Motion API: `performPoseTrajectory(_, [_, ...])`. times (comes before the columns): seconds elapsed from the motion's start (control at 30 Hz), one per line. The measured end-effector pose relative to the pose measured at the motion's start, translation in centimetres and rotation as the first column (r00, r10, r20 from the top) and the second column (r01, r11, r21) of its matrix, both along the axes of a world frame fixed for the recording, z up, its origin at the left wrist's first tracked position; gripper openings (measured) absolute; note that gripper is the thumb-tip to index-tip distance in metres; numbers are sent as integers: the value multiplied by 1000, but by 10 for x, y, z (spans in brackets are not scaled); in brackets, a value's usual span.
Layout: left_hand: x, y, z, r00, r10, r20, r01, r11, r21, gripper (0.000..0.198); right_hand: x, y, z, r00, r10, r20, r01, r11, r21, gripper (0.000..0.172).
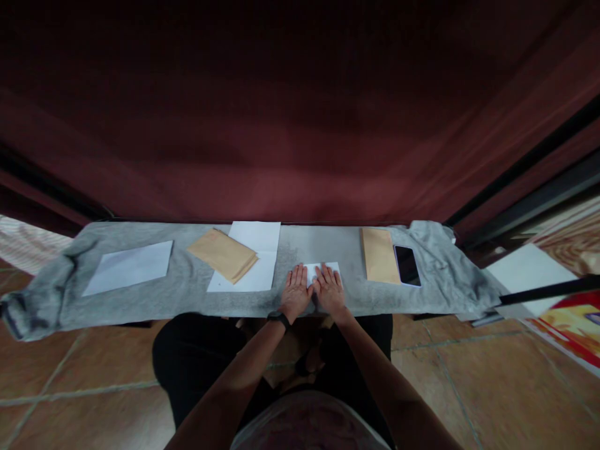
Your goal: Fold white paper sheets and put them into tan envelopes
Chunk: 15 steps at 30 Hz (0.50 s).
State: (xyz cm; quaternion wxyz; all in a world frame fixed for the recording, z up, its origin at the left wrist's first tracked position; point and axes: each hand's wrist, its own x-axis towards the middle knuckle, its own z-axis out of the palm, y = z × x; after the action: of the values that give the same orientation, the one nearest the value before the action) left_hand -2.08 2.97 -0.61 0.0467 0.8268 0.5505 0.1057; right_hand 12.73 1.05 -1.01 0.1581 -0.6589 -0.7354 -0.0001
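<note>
A small white folded paper (334, 266) lies on the grey cloth in front of me, partly covered by both hands. My left hand (296, 291), with a black band at the wrist, rests flat at the paper's left side, fingers stretched out. Flat on the paper's middle and right part is my right hand (329, 289), its fingers spread. The two thumbs are close together. Left of my hands, brown envelopes (222, 253) lie across a creased white sheet (262, 275). To the right is another brown envelope stack (380, 255).
A phone (407, 265) lies beside the right-hand envelopes. Another white sheet (129, 267) is at the far left. The grey cloth (187, 306) covers a narrow surface against a dark red panel (300, 156). The cloth is bunched at both ends.
</note>
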Motion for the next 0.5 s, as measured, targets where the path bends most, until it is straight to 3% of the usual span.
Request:
performPoseTrajectory(0.13, [-5,-7,5,1000,11,8,-11,1000,1,63,8,-2,0,999,-24,40,25,1000,-12,54])
performPoseTrajectory(0.23, [-21,-6,17,999,2,34,-2,1000,15,56,13,-3,-2,999,-34,38,33,999,11,54])
performPoseTrajectory(0.33, [-56,9,37,982,140,129,-152,984,88,51,12,-4,-5,999,-47,16,46,998,44,53])
performPoseTrajectory(0.4, [-88,27,48,901,378,212,-406,907,109,51,11,-4,-7,998,-57,15,56,997,48,52])
performPoseTrajectory(0.5, [-135,54,54,653,718,239,-741,671,8,64,11,-4,-10,998,-63,23,62,997,53,52])
